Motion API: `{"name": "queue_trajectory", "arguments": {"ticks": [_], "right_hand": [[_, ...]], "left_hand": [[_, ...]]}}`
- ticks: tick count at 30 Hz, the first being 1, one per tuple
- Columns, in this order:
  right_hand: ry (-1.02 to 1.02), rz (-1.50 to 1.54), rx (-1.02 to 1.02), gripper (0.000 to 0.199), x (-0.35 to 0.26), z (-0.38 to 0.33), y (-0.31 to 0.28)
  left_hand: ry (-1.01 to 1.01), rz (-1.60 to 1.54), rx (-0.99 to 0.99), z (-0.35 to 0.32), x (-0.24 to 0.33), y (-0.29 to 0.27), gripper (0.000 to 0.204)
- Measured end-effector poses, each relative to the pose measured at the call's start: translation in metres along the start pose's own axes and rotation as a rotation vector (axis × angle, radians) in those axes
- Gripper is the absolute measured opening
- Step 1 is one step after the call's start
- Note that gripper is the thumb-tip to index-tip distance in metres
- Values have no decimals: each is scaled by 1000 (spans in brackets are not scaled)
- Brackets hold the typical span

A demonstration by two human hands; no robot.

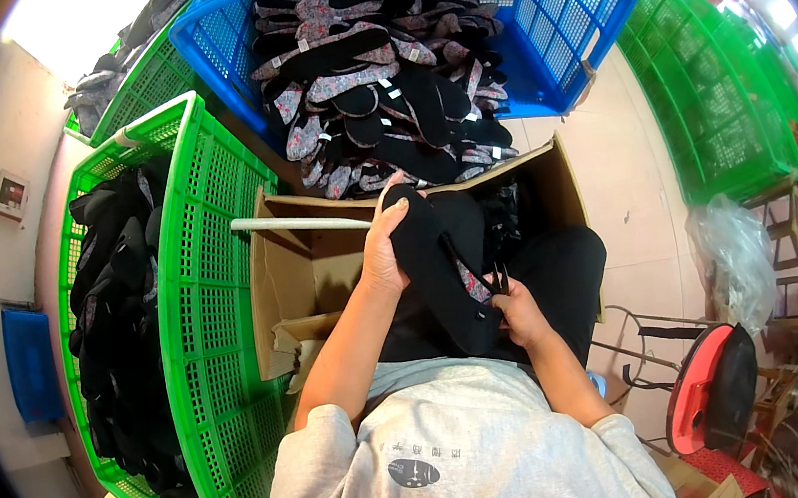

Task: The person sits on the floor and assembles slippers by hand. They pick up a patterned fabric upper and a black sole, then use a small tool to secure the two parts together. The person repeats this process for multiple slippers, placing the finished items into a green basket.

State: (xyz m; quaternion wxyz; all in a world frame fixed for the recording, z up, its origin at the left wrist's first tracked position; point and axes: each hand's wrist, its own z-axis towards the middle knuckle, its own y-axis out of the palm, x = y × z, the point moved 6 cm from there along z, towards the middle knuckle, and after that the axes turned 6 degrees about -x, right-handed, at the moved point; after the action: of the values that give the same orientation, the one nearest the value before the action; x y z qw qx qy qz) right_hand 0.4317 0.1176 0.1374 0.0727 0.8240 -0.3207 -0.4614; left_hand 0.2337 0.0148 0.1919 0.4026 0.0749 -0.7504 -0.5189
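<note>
Two hands, one black foam flip-flop sole (436,269).
Left hand (383,251) clamps its toe; right hand (517,312) pinches its black strap (498,280).

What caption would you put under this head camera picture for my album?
Both hands, left hand and right hand, hold a black flip-flop sole over a cardboard box, between green and blue baskets.

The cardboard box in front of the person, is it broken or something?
A bit, yes. The cardboard box has a crumpled, bent flap at its near left corner, and a white rod lies across its open top. The left hand and right hand hold a black sandal above it, which looks fine.
</note>
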Motion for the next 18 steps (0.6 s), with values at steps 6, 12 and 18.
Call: {"name": "queue_trajectory", "arguments": {"ticks": [6, 12, 18], "right_hand": [[-62, -182, -62, 34, -8, 0, -2], [-249, -267, -144, 29, -33, 11, 17], [-363, -57, -4, 11, -31, 18, 28]], "left_hand": [[-24, 97, 85, -4, 6, 2, 52], [-80, 356, 117, -15, -13, 29, 50], [94, 1135, 81, -33, -19, 71, 82]]}}
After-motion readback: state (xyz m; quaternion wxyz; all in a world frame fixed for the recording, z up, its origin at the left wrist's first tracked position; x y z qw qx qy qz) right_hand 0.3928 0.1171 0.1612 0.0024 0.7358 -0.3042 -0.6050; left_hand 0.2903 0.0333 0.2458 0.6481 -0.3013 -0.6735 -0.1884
